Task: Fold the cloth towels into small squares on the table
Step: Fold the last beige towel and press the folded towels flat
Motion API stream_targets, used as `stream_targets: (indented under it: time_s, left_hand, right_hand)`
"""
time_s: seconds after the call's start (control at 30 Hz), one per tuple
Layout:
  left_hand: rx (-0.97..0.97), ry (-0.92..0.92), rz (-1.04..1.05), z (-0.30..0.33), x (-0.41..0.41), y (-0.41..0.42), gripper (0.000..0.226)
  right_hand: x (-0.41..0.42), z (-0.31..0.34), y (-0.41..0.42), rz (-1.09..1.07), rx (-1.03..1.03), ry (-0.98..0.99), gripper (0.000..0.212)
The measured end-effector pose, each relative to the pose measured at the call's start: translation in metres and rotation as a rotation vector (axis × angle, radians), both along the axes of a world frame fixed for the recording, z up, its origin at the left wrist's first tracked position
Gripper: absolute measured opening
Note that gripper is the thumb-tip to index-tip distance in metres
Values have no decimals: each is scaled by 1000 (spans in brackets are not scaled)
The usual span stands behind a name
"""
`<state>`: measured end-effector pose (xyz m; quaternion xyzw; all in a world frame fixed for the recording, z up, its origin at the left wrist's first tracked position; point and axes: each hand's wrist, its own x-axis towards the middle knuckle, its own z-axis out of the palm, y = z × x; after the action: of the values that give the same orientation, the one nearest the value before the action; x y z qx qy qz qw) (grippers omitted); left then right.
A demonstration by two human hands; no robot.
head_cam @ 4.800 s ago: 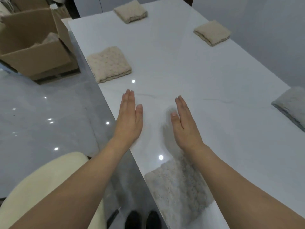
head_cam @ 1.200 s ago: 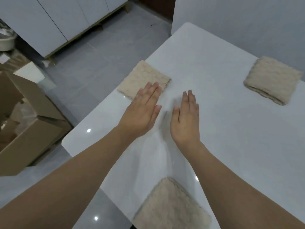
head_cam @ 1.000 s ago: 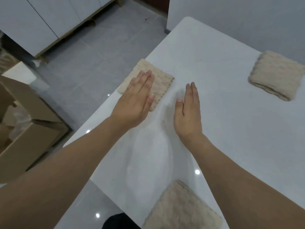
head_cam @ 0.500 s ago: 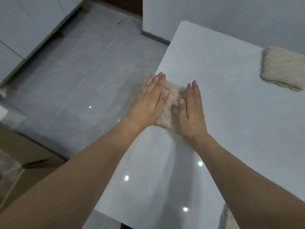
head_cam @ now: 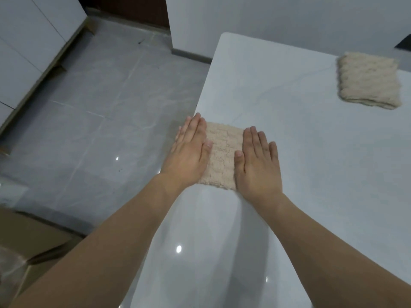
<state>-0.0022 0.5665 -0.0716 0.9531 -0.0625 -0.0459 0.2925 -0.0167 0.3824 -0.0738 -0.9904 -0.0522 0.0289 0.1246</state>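
Looks like the flattening step on an already folded towel, which sits right at the left edge of the table. Both hands lie flat on it with straight fingers, nothing pinched or gripped. The left hand covers the towel's left side and hangs a bit past the table edge; the right hand covers the right side, with its outer fingers over the tabletop. Both forearms reach in from the bottom of the view. A second folded towel sits well apart at the far right. Next move, I'd guess, is lifting off without dragging it out of square.
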Motion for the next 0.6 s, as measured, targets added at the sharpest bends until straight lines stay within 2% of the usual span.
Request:
stream_targets:
  time_s: [0.27,0.4,0.5,0.6]
  left_hand:
    - [-5,8,-42,-1,1,5,59]
    - [73,45,-119,-1,6,27,59]
    - [132,16,-196,8,27,65,58]
    - [100,-7,-350,28,64,87,63]
  right_hand:
    - [-2,7,2,-25,-22,39,59]
    - [-3,6,-6,-106,-98,96,59]
    - [-22,12,-32,-395,-115,112,63]
    - [-44,28,-18,-893,276,-136,64]
